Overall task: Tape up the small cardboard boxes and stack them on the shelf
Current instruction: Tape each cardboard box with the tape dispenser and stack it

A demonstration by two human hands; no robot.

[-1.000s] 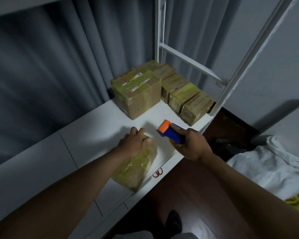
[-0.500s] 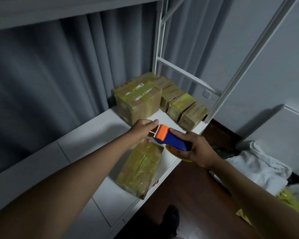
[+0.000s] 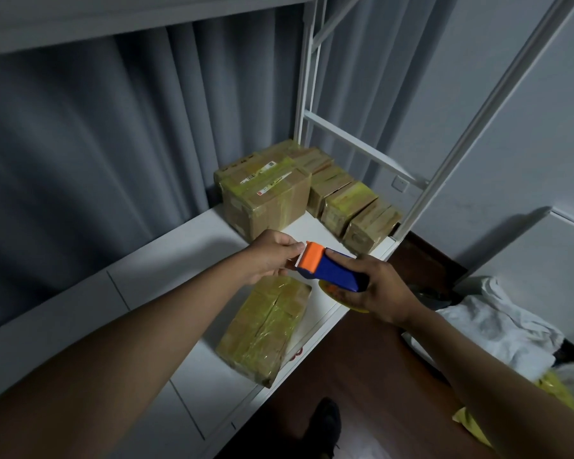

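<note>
Single view, head-mounted, wide-angle. It looks forward and steeply down from above the person's arms, close over the white shelf [image 3: 166,286]. Both hands sit near frame centre, left hand [image 3: 272,256], right hand [image 3: 383,291]. Curtain [image 3: 96,144] fills the far left; floor [image 3: 362,376] lies lower right. Straight lines bow at the edges.

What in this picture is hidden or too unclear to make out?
Head view only:
- Tape roll: mostly hidden by the right hand.
- Printing on the big box's labels: too small.
- Tape end: covered by the left hand fingers.
- Shoe: dark, cut off by the bottom edge.
</note>
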